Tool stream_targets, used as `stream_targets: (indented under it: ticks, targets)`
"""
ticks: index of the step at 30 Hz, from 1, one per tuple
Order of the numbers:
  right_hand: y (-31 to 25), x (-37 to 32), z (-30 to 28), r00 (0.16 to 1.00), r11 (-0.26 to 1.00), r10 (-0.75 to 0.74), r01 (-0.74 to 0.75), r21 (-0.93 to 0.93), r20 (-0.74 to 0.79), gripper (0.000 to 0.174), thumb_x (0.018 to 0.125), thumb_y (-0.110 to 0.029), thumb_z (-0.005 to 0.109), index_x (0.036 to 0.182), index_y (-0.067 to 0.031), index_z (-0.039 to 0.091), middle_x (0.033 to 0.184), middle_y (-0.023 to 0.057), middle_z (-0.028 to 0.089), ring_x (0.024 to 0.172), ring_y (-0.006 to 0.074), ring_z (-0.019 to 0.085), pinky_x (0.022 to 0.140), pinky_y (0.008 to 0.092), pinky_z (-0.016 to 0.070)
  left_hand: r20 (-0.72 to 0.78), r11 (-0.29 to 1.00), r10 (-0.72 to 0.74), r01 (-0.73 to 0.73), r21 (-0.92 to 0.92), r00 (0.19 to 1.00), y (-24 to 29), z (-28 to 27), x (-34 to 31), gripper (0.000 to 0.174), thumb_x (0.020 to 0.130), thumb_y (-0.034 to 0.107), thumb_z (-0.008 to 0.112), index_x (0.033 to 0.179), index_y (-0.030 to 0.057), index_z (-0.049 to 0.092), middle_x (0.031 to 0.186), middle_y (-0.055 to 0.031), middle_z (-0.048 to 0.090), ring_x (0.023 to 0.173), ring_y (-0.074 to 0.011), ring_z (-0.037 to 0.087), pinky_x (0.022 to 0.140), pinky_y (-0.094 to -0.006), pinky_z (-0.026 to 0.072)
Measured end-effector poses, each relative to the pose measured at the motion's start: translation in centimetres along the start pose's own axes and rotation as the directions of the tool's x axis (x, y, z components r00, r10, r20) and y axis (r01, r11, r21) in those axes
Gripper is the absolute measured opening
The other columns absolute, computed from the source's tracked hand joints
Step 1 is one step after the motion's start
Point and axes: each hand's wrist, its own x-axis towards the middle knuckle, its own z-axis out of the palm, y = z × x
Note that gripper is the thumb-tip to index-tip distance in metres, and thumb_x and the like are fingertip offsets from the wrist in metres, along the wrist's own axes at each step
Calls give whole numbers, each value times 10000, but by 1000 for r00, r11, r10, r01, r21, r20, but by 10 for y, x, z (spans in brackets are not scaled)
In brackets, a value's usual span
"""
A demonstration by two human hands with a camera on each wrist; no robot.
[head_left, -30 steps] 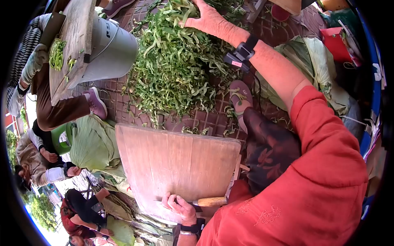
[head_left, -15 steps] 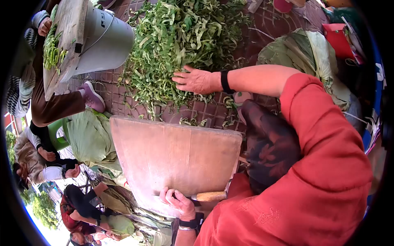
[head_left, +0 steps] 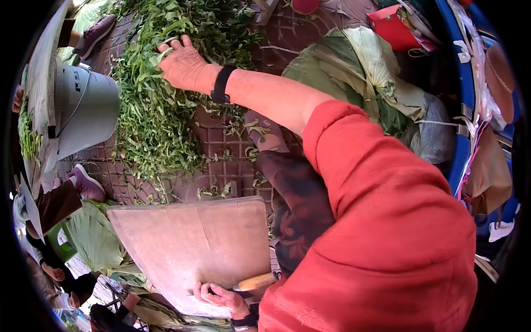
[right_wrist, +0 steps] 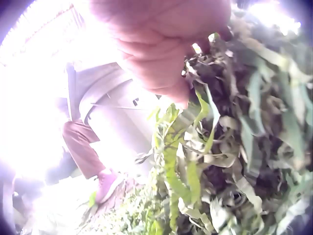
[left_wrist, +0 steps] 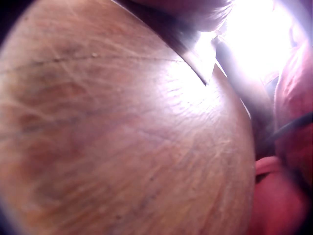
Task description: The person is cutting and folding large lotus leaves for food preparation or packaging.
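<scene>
On the wooden board (head_left: 193,238) rests my left hand (head_left: 220,299), fingers curled over the blade of a knife. The knife's wooden handle (head_left: 256,282) points toward the red shirt. In the left wrist view its blade (left_wrist: 188,58) shows bright close over the wood, under part of the hand. My right hand (head_left: 188,65) reaches out to a heap of shredded green leaves (head_left: 152,133), with its fingers spread on top. From the right wrist view, the palm (right_wrist: 166,44) is above the leaf strips (right_wrist: 195,147) and the thumb touches them.
A white bucket (head_left: 91,110) stands left of the heap, a tilted board (head_left: 41,99) beside it. Large whole leaves (head_left: 326,66) lie in a bundle at the right. A purple shoe (head_left: 88,182) and other people are at the left. Blue rails run along the right side.
My right hand came back to the heap's near edge, then went out again over its top. The head view has turned, shifting the scene left and down. The left hand stays at the knife.
</scene>
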Motion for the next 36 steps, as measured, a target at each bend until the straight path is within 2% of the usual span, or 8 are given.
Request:
stream_targets:
  ticks: [3,8,14,22,26,30,31,36]
  targets:
    - [-9,-31,-2,979,995,-14,34,93,-205,588,760,-230,680,1286,-98,454,1284,164,455,1188,350,425,967,514,298,-20,1000,21,-21,-22,1000,-1,1,-1,156,941,127,412,948,-24,452,1148,-220,433,1064,-344,423,969,-481,315]
    - [5,-120,-3,999,950,34,-45,308,42,607,740,-176,700,1280,-114,430,1278,151,446,1183,345,434,964,492,313,-37,999,-5,3,-52,999,-5,5,-4,143,934,118,414,958,-19,451,1160,-213,429,1083,-336,410,993,-488,291]
    - [83,-222,-34,889,892,350,-412,186,294,498,794,-184,621,1260,-77,483,1308,164,457,1187,337,444,964,458,346,-36,997,3,-6,-76,999,-15,7,-7,134,931,113,416,956,-13,456,1173,-205,426,1105,-324,394,1029,-478,265]
    - [226,-386,-51,710,688,698,-702,-187,-98,367,763,-174,587,1115,-70,585,1203,129,551,1109,301,509,916,427,371,-65,997,55,-59,-49,996,-20,6,-3,152,924,142,433,921,-2,481,1117,-197,474,1062,-333,415,948,-469,316]
    - [264,-417,-74,543,489,832,-815,-309,-116,272,734,-115,569,990,-73,651,1205,112,557,1134,291,494,904,434,373,-98,998,53,-57,-33,994,-5,5,-2,164,922,154,434,893,3,490,1055,-188,503,1034,-347,428,933,-483,319]
    - [274,-412,-86,396,434,901,-842,-321,178,262,759,-92,533,1003,-72,626,1067,132,629,1037,352,574,851,466,441,-97,999,41,-43,-14,994,-17,8,-3,153,915,142,442,889,-1,492,1028,-175,510,1013,-335,437,914,-463,335]
    - [277,-415,-82,456,464,884,-830,-310,100,215,758,-82,526,944,-65,633,980,160,653,985,362,605,803,480,471,-96,998,54,-55,-7,994,-20,8,-3,150,914,138,443,890,-1,493,1026,-175,510,1009,-333,438,912,-459,337]
    - [305,-411,-100,417,435,900,-883,-176,129,224,817,-100,469,965,-59,631,1005,198,642,976,361,614,832,456,487,-100,995,93,-89,45,991,-22,6,-2,144,896,123,452,907,-11,504,992,-177,518,968,-342,457,885,-459,356]
